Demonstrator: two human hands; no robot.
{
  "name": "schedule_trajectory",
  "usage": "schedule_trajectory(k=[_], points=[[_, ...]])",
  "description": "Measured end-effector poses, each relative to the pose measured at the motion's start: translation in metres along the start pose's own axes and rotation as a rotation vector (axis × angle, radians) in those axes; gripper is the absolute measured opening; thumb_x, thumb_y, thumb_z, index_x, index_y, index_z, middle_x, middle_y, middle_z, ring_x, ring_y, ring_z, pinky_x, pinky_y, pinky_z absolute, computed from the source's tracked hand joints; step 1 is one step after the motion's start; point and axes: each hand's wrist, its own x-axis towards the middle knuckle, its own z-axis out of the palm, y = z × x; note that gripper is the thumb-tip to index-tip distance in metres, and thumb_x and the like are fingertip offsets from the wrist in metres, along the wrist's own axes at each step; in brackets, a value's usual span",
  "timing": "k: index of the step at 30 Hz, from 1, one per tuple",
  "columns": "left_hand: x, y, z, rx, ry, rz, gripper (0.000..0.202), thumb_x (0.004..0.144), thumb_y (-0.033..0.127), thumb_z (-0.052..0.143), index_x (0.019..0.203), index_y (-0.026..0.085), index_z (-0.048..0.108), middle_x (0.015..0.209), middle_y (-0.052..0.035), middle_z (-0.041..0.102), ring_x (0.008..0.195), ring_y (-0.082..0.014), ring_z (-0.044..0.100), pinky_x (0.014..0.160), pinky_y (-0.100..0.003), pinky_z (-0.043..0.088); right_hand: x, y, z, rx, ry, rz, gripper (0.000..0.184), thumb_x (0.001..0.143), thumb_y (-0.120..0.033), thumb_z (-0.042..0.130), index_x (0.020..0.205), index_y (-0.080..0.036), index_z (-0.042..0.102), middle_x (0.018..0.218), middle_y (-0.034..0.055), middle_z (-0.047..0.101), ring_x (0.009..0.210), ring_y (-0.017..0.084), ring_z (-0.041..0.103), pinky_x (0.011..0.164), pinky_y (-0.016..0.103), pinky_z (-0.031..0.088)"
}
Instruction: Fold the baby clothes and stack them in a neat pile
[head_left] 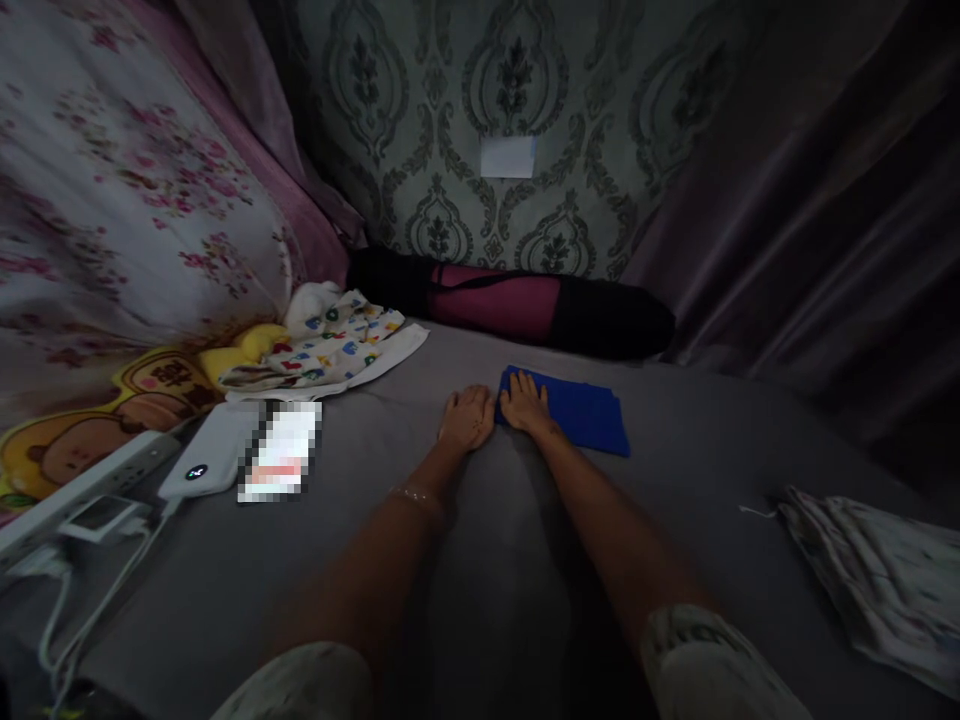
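My right hand [525,402] lies flat on the left end of a folded blue cloth [581,412], fingers stretched out and open. The cloth rests on the grey bed sheet [480,560]. My left hand [466,416] lies palm down on the sheet right beside the right hand, just left of the cloth, fingers out and holding nothing. A thin bracelet [416,495] circles the left wrist. Both forearms reach forward from light sleeves at the bottom edge.
A black and maroon rolled bag [525,305] lies along the patterned wall. A colourful printed cloth [330,350], yellow toy [244,350], white power bank [206,455], power strip [82,490] and cables sit at left. Folded pale fabric [877,580] lies at right. Dark curtain [825,200] hangs right.
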Motion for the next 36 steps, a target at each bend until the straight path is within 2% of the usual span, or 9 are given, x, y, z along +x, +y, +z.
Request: schedule_trajectory(k=[5, 11, 14, 17, 21, 24, 27, 32, 36], points=[[0.000, -0.001, 0.000, -0.066, 0.040, -0.024, 0.053, 0.100, 0.033, 0.016, 0.140, 0.011, 0.042, 0.148, -0.0111, 0.046, 0.139, -0.0198, 0.037, 0.117, -0.043, 0.023, 0.012, -0.012, -0.006, -0.088, 0.101, -0.064, 0.057, 0.098, -0.035, 0.022, 0.145, -0.008, 0.039, 0.156, 0.0168, 0.029, 0.147, 0.028, 0.017, 0.117, 0.055, 0.007], [0.005, -0.006, 0.005, -0.129, 0.066, -0.051, 0.054, 0.100, 0.035, 0.013, 0.141, 0.014, 0.042, 0.147, -0.0103, 0.047, 0.138, -0.0175, 0.039, 0.117, -0.040, 0.024, 0.019, -0.017, 0.013, -0.023, 0.097, -0.093, 0.058, 0.098, -0.035, 0.022, 0.147, -0.007, 0.034, 0.157, 0.0138, 0.028, 0.146, 0.026, 0.017, 0.117, 0.049, 0.014], [0.006, -0.010, 0.008, -0.122, 0.055, -0.049, 0.055, 0.100, 0.038, 0.012, 0.142, 0.016, 0.041, 0.148, -0.0102, 0.046, 0.138, -0.0175, 0.038, 0.117, -0.040, 0.024, 0.017, -0.016, 0.010, 0.062, 0.114, -0.087, 0.058, 0.098, -0.034, 0.017, 0.149, -0.011, 0.033, 0.157, 0.0110, 0.029, 0.146, 0.023, 0.018, 0.118, 0.046, 0.015], [0.007, -0.016, 0.010, -0.092, 0.045, -0.012, 0.056, 0.100, 0.039, 0.012, 0.143, 0.015, 0.039, 0.149, -0.0108, 0.044, 0.139, -0.0175, 0.036, 0.116, -0.039, 0.025, 0.008, -0.003, -0.004, 0.139, 0.174, -0.060, 0.057, 0.099, -0.031, 0.013, 0.151, -0.013, 0.028, 0.159, 0.0092, 0.025, 0.147, 0.020, 0.018, 0.118, 0.041, 0.015], [0.015, -0.018, 0.008, -0.076, 0.023, -0.046, 0.057, 0.099, 0.042, 0.019, 0.142, 0.010, 0.039, 0.146, -0.0148, 0.046, 0.136, -0.0218, 0.041, 0.114, -0.037, 0.029, -0.016, 0.042, -0.026, 0.108, 0.223, -0.023, 0.057, 0.098, -0.032, 0.020, 0.152, -0.013, 0.026, 0.160, 0.0100, 0.023, 0.147, 0.021, 0.015, 0.118, 0.044, 0.012], [0.026, -0.002, 0.004, -0.069, 0.015, -0.116, 0.058, 0.098, 0.042, 0.021, 0.142, 0.008, 0.039, 0.145, -0.0171, 0.047, 0.134, -0.0259, 0.044, 0.111, -0.040, 0.033, -0.034, 0.082, -0.035, 0.063, 0.202, 0.063, 0.058, 0.098, -0.033, 0.023, 0.152, -0.011, 0.027, 0.159, 0.0120, 0.022, 0.147, 0.025, 0.016, 0.118, 0.049, 0.012], [0.038, 0.028, 0.004, -0.014, 0.015, -0.012, 0.056, 0.098, 0.040, 0.022, 0.143, 0.011, 0.038, 0.148, -0.0165, 0.043, 0.137, -0.0272, 0.040, 0.113, -0.045, 0.029, -0.043, 0.108, -0.037, -0.005, 0.177, 0.062, 0.058, 0.098, -0.033, 0.023, 0.151, -0.011, 0.028, 0.159, 0.0131, 0.022, 0.147, 0.026, 0.016, 0.117, 0.052, 0.012], [0.054, 0.064, 0.024, 0.092, -0.076, 0.237, 0.058, 0.097, 0.039, 0.025, 0.146, 0.010, 0.037, 0.155, -0.0148, 0.033, 0.146, -0.0281, 0.021, 0.119, -0.048, 0.013, -0.044, 0.116, -0.027, -0.099, 0.145, -0.003, 0.057, 0.100, -0.038, 0.023, 0.152, -0.017, 0.029, 0.160, 0.0103, 0.021, 0.147, 0.026, 0.015, 0.117, 0.054, 0.009], [0.057, 0.062, 0.040, 0.102, -0.160, 0.195, 0.064, 0.097, 0.050, 0.023, 0.148, 0.014, 0.036, 0.157, -0.0140, 0.028, 0.147, -0.0314, 0.018, 0.118, -0.053, 0.014, -0.043, 0.117, -0.019, -0.087, 0.065, 0.042, 0.058, 0.100, -0.041, 0.021, 0.152, -0.018, 0.029, 0.161, 0.0103, 0.020, 0.148, 0.028, 0.012, 0.117, 0.055, 0.009]])
